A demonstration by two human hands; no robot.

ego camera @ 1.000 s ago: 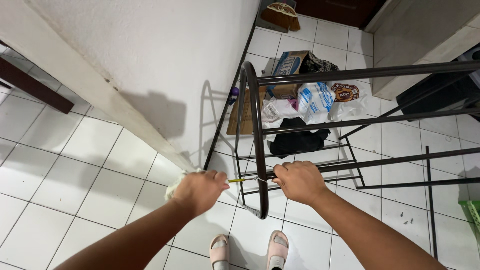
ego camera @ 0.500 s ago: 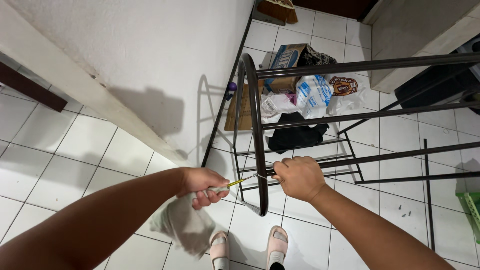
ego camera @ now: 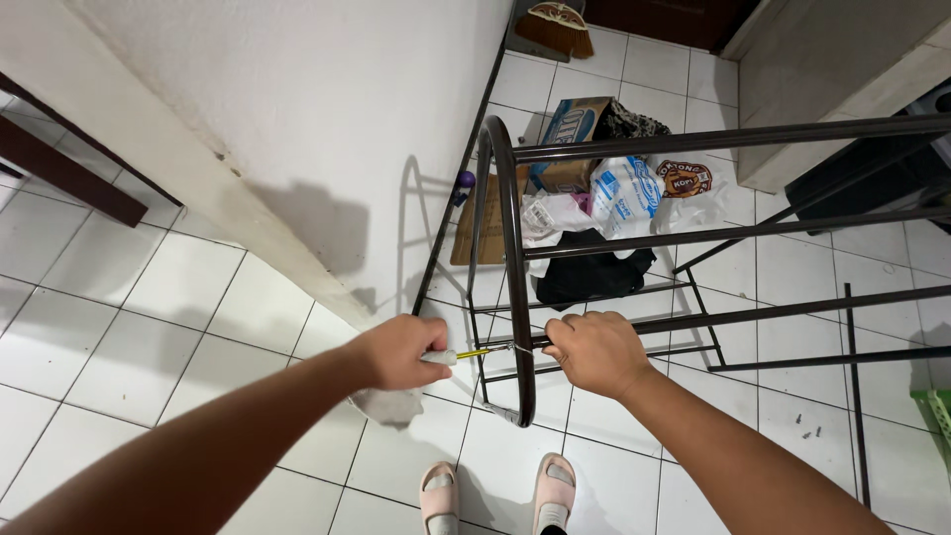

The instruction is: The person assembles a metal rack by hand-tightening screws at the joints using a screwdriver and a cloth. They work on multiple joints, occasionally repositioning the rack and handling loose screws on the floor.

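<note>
While the left hand [ego camera: 396, 352] is curling all its fingers tight around the pale handle of a screwdriver [ego camera: 466, 354], its yellow shank is pointing toward three o'clock, the tip meeting the dark metal rack [ego camera: 515, 258] where a crossbar joins the bent upright. At three o'clock from that joint, the right hand [ego camera: 594, 352] is closing fully over the crossbar, knuckles up, bracing it. Compared with half a second ago, the left wrist has rolled so the knuckles are now lying more on top, and the white cloth [ego camera: 388, 404] is bunching smaller beneath the hand (it was hanging loose and wide); I judge the driver is being turned at the joint. The rack is smooth, glossy round tubing. Out at twelve o'clock, crinkled plastic bags [ego camera: 619, 193] and a cardboard box [ego camera: 570, 139] are sitting on the glazed white tile floor [ego camera: 149, 327]; at six o'clock, pink slippers [ego camera: 495, 490] are showing.
</note>
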